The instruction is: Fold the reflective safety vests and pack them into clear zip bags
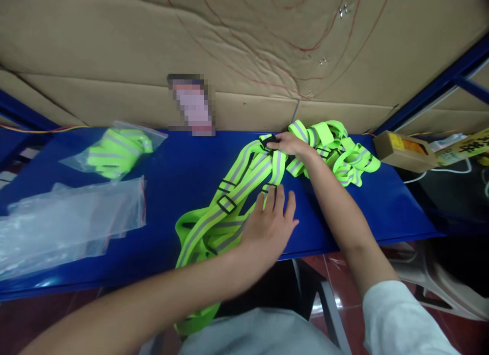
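Observation:
A neon-yellow reflective harness (244,174) with grey stripes and black slider buckles lies stretched across the blue table, its lower end hanging over the front edge. At its far end my right hand (291,144) is closed around a black buckle (268,141). My left hand (269,222) is over the nearer straps with its fingers apart; whether its palm presses on them I cannot tell. Just right of my right hand is a loose heap of the same striped webbing (347,154).
On the blue table (168,182), a clear bag (120,150) holds folded neon webbing at the left. Nearer lies a stack of clear zip bags (76,220). A cardboard box (405,151) stands at the right end. Cardboard panels (244,110) back the table; below are stools (435,273).

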Demonstrator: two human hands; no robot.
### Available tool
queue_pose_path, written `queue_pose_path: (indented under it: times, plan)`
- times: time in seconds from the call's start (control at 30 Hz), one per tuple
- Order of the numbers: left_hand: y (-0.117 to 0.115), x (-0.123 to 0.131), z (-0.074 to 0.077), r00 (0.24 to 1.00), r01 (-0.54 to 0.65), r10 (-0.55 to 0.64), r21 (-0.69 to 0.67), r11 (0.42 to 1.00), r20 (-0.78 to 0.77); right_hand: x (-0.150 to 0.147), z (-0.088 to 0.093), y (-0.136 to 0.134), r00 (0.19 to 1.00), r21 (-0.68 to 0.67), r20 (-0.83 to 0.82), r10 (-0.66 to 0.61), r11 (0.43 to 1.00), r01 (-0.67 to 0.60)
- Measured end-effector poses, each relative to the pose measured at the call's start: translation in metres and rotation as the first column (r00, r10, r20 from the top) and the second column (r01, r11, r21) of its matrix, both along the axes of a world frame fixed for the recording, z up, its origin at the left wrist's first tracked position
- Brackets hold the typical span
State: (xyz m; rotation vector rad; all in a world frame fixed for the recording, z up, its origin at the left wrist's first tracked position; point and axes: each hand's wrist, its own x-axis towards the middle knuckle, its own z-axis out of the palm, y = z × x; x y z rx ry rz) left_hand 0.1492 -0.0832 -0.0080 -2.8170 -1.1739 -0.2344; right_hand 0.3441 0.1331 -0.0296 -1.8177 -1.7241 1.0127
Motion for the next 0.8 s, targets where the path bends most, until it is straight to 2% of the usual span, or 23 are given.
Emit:
queue_pose_path:
  times: [0.07, 0.17, 0.3, 0.47, 0.67, 0.8]
  plan:
    - [0.023, 0.007, -0.015, 0.998, -0.021, 0.028, -0.113, 0.993, 0.06, 0.001, 0.0, -0.002, 0.998, -0.004, -0.064, 0.013, 1.0, -0.014]
    - [0.043, -0.005, -0.026, 0.984, -0.052, 0.087, -0.222, 0.974, 0.153, 0.002, 0.001, -0.003, 0.981, -0.017, -0.189, 0.037, 0.999, -0.041]
    - [0.045, -0.019, -0.02, 0.984, -0.106, 0.142, -0.285, 0.953, 0.107, 0.004, 0.003, -0.003, 0.935, -0.033, -0.349, 0.063, 0.996, -0.079]
    - [0.045, -0.013, -0.014, 0.986, -0.095, 0.136, -0.343, 0.934, 0.098, 0.001, 0.01, -0.006, 0.883, -0.058, -0.467, 0.051, 0.994, -0.088]
    - [0.063, 0.011, -0.014, 0.949, -0.198, 0.272, -0.366, 0.909, 0.161, -0.003, 0.019, -0.011, 0.876, -0.095, -0.482, 0.013, 0.993, -0.067]
    - [0.073, 0.019, -0.007, 0.94, -0.165, 0.267, -0.404, 0.9, 0.211, -0.005, 0.023, -0.015, 0.88, -0.096, -0.475, 0.027, 0.992, -0.082]
